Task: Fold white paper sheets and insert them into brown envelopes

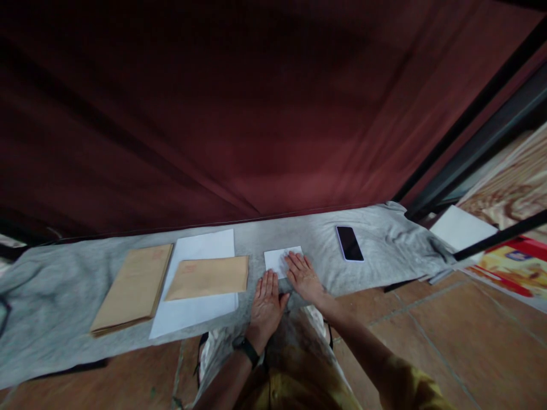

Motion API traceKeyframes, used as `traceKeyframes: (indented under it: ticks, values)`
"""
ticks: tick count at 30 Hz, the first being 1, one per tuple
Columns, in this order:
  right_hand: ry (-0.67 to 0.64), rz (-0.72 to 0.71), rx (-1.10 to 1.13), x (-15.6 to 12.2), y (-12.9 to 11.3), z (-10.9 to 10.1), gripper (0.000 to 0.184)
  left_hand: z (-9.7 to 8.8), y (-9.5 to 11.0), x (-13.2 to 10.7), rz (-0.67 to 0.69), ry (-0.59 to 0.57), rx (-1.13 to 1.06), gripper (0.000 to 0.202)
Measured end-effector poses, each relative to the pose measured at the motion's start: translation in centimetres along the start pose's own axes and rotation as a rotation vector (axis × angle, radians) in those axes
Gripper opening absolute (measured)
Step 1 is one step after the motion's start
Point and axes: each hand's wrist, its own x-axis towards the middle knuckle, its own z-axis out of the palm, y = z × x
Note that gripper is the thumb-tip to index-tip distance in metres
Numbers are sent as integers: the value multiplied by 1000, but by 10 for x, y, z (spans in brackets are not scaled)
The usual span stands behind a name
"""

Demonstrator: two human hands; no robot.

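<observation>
White paper, touched by flat, open-palmed hands set slightly apart. Table, grey cloth covering; red drape behind; tiled floor below.

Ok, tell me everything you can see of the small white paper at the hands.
The small white paper looks thin, pale and roughly rectangular, lying flat on the grey cloth, right of a brown envelope. The right hand rests over its right part; the left hand has fingertips at its near edge. Writing or folds can't be made out.
</observation>
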Motion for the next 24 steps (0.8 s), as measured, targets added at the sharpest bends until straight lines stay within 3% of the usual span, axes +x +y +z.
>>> traceKeyframes:
  ticks: [4, 8, 11, 14, 16, 19, 22, 24]
  values:
    - [-16, -33, 16, -8, -7, 2, 47, 0, 0, -6, 1, 1, -7, 62]
    - [-14, -29, 19, -11, -5, 3, 47, -14, -3, -9, -4, 14, -25, 58]
    - [-1, -28, 41, -12, -4, 2, 47, -32, -22, -8, -66, 76, -35, 53]
    - [38, 6, 120, -6, -11, 2, 45, -46, -58, -8, -194, 171, -34, 57]
    - [70, 72, 212, 4, -27, 5, 45, -48, -83, -12, -258, 206, -10, 64]
    - [39, 168, 354, 27, -66, 13, 42, -41, -109, -22, -267, 158, 24, 71]
    - [-113, 290, 363, 51, -108, 21, 37, -32, -116, -31, -278, 153, 31, 69]
    - [-138, 324, 355, 63, -127, 25, 32, -28, -114, -34, -289, 161, 35, 69]
